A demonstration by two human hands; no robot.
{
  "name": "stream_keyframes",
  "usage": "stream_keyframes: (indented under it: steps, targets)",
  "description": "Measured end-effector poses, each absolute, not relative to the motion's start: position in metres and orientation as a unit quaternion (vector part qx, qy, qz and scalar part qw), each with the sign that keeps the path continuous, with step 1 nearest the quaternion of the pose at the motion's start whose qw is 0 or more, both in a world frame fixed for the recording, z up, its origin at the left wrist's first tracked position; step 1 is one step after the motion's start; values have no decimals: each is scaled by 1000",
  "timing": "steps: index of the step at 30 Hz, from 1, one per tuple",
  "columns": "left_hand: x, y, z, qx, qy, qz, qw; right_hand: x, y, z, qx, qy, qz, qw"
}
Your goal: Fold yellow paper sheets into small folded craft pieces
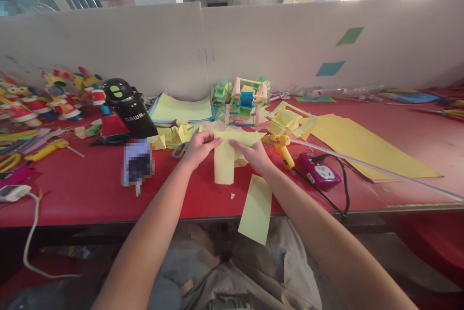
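Between my two hands is a sheet of pale yellow paper point(224, 162), held up near the table's middle with one strip hanging down. My left hand point(201, 147) pinches its left side between thumb and fingers. On the right, my right hand point(253, 151) grips the same paper, its thumb on the near face and its fingers mostly hidden behind. A second yellow paper piece point(256, 208) lies below my right hand, jutting over the table's front edge. Behind the hands stands a folded-paper model point(247, 101) with a blue centre. Green-handled scissors point(180, 150) lie beside my left hand.
A yellow glue gun point(283, 148) and a purple power socket point(321, 172) with a black cord sit at right, near large yellow sheets point(369, 148). A black bottle point(129, 109) stands at left, with paper figures point(61, 97) beyond. A white partition point(145, 49) closes the back.
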State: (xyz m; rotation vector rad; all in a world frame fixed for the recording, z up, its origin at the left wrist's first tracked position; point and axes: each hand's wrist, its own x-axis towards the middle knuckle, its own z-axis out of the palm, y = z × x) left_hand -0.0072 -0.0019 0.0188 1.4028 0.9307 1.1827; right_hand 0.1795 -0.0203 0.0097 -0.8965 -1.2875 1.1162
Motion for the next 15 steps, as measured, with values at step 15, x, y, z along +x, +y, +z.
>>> stream_keyframes:
  steps: [15]
  targets:
    - [-9,0,17,588,406,488,502,180,-20,9,-378,-553,477,569]
